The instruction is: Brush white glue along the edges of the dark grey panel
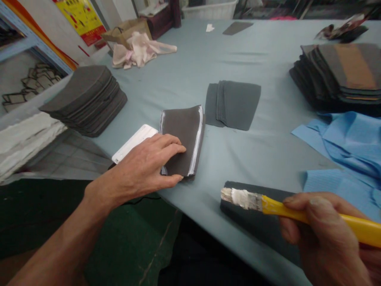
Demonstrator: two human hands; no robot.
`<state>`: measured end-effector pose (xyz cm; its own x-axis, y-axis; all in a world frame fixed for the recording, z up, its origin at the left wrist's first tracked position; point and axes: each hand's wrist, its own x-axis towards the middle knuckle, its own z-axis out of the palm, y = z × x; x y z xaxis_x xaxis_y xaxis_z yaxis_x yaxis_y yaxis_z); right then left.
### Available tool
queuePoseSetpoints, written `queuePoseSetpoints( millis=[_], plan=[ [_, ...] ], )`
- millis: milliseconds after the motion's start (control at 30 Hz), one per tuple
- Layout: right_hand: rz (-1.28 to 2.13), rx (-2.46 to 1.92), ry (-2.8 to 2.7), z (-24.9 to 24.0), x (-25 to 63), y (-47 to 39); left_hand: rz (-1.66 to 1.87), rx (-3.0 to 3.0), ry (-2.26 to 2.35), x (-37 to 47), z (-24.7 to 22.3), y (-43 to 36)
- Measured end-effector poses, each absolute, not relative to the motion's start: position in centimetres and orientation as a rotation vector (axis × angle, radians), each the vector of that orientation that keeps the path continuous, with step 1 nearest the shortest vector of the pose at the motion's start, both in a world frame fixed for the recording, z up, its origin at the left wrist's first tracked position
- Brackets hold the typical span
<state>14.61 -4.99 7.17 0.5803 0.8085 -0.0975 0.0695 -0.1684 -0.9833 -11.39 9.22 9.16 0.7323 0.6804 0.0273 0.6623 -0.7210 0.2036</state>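
Note:
My left hand [145,165] lies flat, fingers spread, on a small pile of dark grey fabric pieces [186,131] whose edges are streaked with white glue. My right hand [321,234] grips a yellow-handled brush [285,208] with glue-caked bristles, held above another dark piece [238,210] at the table's near edge. A white plastic scraper [133,143] lies just left of the glued pile, partly under my left wrist.
A fanned set of grey pieces [232,104] lies further back on the grey-blue table [238,59]. Tall stacks of dark pieces stand at left [86,97] and right [339,75]. Blue cloth [348,147] lies at right, a pinkish rag [139,49] at the back.

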Motion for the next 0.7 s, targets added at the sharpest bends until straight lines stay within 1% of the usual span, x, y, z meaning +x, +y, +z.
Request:
queuePoseSetpoints(
  millis=[300, 433, 600, 700],
  plan=[
    [0.729, -1.6, -0.795, 6.5, 14.7, -5.1, 0.138, 2.715, 1.042, -12.1, 9.3, 9.7],
    [0.733, -1.683, -0.798, 6.5, 14.8, -5.3, 0.123, 2.686, 1.022, -12.3, 9.6, 10.3],
    [0.687, -1.596, -1.009, 6.1, 15.9, -5.1, 0.052, 2.724, 1.067, -11.7, 10.3, 10.1],
    [0.678, -1.584, -1.039, 5.9, 16.1, -4.9, 0.009, 2.74, 1.125, -11.1, 10.8, 9.8]
  ],
)
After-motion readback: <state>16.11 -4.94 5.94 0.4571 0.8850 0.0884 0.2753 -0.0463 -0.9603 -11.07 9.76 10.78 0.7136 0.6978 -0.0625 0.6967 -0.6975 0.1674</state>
